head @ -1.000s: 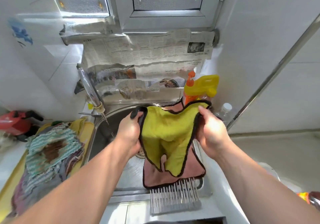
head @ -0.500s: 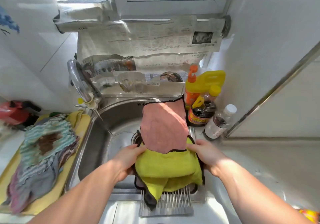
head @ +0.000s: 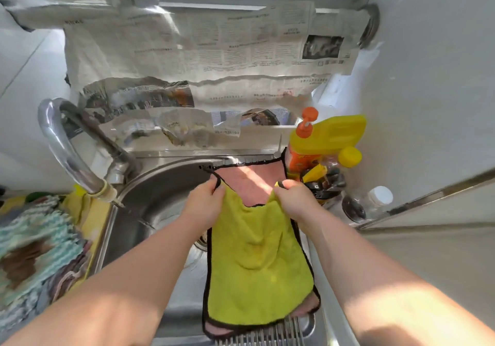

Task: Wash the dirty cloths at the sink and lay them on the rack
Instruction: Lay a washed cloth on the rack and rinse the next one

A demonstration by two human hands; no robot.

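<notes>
The cloth (head: 257, 265), yellow-green on one face, pink on the other and edged in black, hangs over the right side of the sink (head: 160, 184). Its yellow face is turned to the camera. Its lower end lies on the metal rack (head: 267, 336) at the sink's near edge, where a strip of pink shows beneath. Beyond the hands a pink part spreads toward the far rim of the sink.

The left hand (head: 206, 203) pinches the upper left corner of the yellow layer, fingers curled round the black edge and a small loop. The right hand (head: 294, 201) grips the upper right corner in the same way. Both forearms reach in from the bottom of the view.

Just right of the cloth's far end stand an orange pump bottle (head: 305, 142), a yellow jug (head: 329, 134) and a clear bottle with a white cap (head: 375, 198), close together on the desk (head: 428, 252). The curved tap (head: 61, 144) arches over the sink's left side. Left of the sink a yellow tray (head: 88, 211) holds a heap of cloths (head: 34, 252), the top one striped teal with a brown stain. Newspaper (head: 201, 50) covers the wall behind the sink.
</notes>
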